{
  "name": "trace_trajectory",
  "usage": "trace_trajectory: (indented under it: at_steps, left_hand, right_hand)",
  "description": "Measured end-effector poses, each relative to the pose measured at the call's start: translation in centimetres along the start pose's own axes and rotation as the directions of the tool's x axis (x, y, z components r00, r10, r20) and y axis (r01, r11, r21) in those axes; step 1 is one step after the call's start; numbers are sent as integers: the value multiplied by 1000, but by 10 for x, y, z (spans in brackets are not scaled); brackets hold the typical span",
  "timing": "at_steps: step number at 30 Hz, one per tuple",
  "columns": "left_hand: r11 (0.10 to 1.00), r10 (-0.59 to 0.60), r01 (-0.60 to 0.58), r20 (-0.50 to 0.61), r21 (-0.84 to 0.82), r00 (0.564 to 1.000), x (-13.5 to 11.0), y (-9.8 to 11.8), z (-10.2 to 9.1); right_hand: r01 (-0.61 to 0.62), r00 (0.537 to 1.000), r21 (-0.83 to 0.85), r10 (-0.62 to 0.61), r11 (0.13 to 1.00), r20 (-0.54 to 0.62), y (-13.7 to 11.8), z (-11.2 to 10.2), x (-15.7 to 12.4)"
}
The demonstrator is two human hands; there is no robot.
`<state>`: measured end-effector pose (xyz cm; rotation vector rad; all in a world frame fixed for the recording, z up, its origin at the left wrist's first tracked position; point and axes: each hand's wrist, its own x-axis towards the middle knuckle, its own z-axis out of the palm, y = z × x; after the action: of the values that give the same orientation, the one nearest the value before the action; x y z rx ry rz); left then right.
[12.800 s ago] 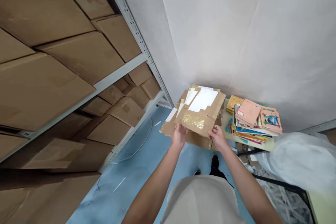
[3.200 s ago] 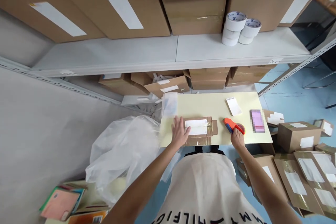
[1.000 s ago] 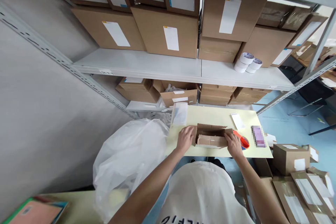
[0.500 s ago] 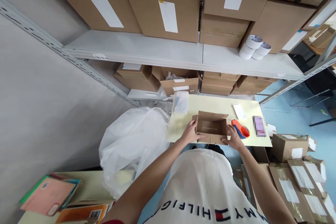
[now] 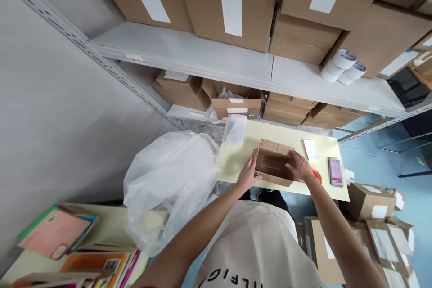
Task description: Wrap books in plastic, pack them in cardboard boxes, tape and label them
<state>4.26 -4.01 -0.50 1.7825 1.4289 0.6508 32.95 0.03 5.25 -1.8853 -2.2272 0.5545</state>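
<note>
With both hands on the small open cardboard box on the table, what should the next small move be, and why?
Probably set the small open brown cardboard box flat on the pale yellow table: the left hand and right hand grip its sides and it sits tilted, open top up.

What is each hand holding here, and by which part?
Both hold the open cardboard box: left hand on its left wall, right hand on its right wall.
</note>
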Motion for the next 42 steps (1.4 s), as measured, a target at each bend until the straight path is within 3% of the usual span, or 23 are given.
trace_trajectory:
  at_steps: [3,8,13,18,23,28,32,35,42]
  left_hand:
    - [1000,0,0,-37,-9,999,0,2,8]
    - [999,-15,13,-52,-37,999,1,8,12]
    - [995,-68,63,-49,-82,997,5,19,11]
    - [986,-148,137,-131,-93,980,13,28,15]
    - [992,-129,129,-170,-8,977,17,33,20]
    - [985,-158,171,-253,28,954,9,34,12]
    - [972,-231,228,-398,-55,888,11,17,-13]
    - [930,-367,316,-505,-188,781,27,-9,-41]
    - [737,-650,650,-464,-188,603,109,-77,-104]
  right_hand:
    - [-62,996,102,55,993,69,13,16,6]
    - [-118,992,182,123,976,-18,23,35,-1]
    - [-87,983,150,109,985,-146,22,35,-37]
    - [-97,981,235,134,967,-142,22,51,-69]
    - [-80,968,353,158,932,-197,19,68,-60]
    - [-98,948,354,195,930,-250,13,63,-46]
    - [-93,941,349,197,932,-275,6,56,-46]
    - [-84,939,338,188,937,-287,-1,53,-49]
    - [-169,925,304,258,937,-281,-26,51,-55]
